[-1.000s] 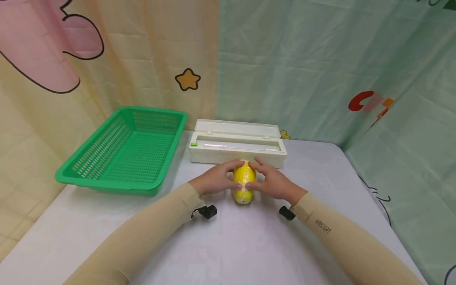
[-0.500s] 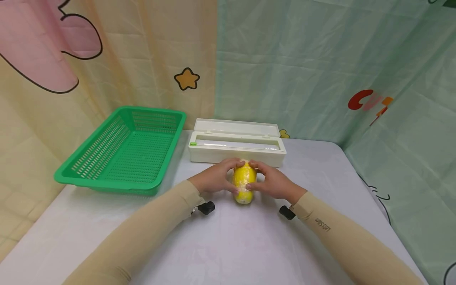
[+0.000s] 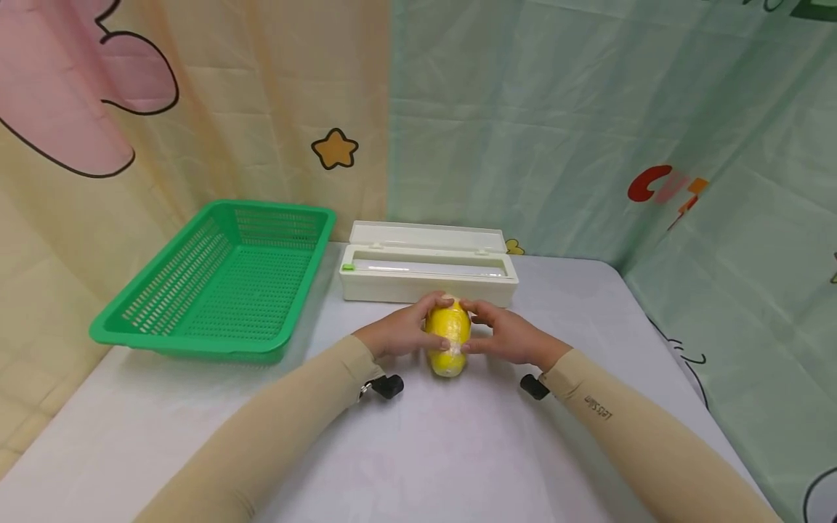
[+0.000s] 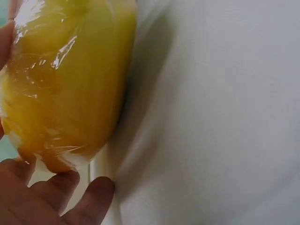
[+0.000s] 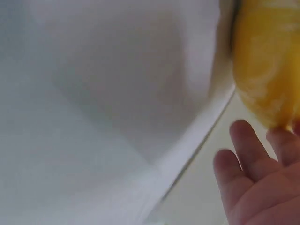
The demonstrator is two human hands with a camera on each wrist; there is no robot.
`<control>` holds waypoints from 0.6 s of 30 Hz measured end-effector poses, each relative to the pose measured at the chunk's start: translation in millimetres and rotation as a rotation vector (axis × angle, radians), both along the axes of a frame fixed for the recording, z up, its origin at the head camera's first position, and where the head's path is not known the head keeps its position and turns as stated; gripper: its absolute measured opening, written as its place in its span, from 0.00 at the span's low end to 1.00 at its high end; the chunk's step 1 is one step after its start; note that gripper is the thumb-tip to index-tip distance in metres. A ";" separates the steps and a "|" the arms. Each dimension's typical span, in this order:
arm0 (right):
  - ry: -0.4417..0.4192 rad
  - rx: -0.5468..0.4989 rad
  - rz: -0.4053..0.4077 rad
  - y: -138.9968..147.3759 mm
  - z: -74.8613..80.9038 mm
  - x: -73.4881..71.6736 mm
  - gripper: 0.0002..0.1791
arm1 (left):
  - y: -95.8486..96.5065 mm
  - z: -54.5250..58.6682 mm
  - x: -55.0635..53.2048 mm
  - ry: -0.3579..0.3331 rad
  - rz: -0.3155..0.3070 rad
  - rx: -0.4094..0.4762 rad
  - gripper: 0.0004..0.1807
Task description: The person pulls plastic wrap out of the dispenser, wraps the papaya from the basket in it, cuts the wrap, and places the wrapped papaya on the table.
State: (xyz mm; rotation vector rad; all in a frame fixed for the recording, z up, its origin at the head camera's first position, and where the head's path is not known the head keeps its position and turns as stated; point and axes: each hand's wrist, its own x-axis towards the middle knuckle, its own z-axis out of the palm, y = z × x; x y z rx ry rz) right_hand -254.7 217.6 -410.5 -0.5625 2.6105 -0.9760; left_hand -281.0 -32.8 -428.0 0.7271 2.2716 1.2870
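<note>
A yellow oblong fruit, wrapped in shiny clear film, lies lengthwise on the white-covered table in the head view. My left hand holds its left side, thumb on the near part and fingers curved over the far end. From the right, my right hand holds it too, its thumb low on the side and its fingertips at the far end. The left wrist view shows the film creased and gleaming over the fruit. In the right wrist view, two fingers of that hand stand off from the fruit.
Behind the fruit stands a white cling film dispenser, its lid raised, with a green slider at its left end. A green plastic basket sits at the back left. Printed curtains rise behind the table.
Both hands have stayed around the fruit, with small shifts of thumbs and fingers. The right hand's raised finger has come down toward the fruit's far end. The head view has shifted slightly.
</note>
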 end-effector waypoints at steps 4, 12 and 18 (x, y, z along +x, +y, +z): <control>-0.015 -0.036 -0.013 -1.7 -0.8 0.5 0.45 | -2.5 0.5 -0.7 0.009 -0.023 -0.031 0.43; -0.050 -0.046 -0.040 -3.9 -1.0 -1.4 0.45 | -8.3 -1.3 -3.7 -0.005 -0.022 0.058 0.38; -0.080 -0.095 -0.038 -3.1 -3.2 -2.2 0.45 | -8.7 -2.2 -2.9 -0.042 -0.005 0.070 0.38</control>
